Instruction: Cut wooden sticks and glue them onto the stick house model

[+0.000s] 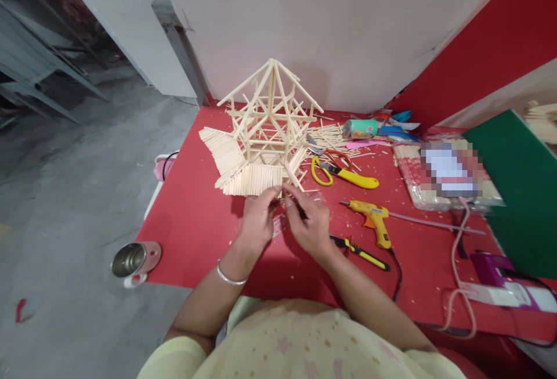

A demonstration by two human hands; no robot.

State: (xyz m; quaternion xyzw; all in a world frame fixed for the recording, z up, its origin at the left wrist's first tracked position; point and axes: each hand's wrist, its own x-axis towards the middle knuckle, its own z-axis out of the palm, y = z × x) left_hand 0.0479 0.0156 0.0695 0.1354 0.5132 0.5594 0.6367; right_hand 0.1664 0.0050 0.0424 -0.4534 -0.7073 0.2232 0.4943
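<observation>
Red tabletop (183, 234), stick frame (272, 116) upright, apex-up

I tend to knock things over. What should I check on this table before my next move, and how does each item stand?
1. Both hands at the work: ok; left hand and right hand are at the front stick panel.
2. Secure hold there: cannot tell; the fingers hide it.
3. Glue gun apart from hands: ok; it lies to their right.
4. Glue gun cool: cannot tell.
5. Right forearm off the black-and-yellow tool: cannot tell.
6. Mug well inside the table edge: not ok; it's at the near left corner.
</observation>
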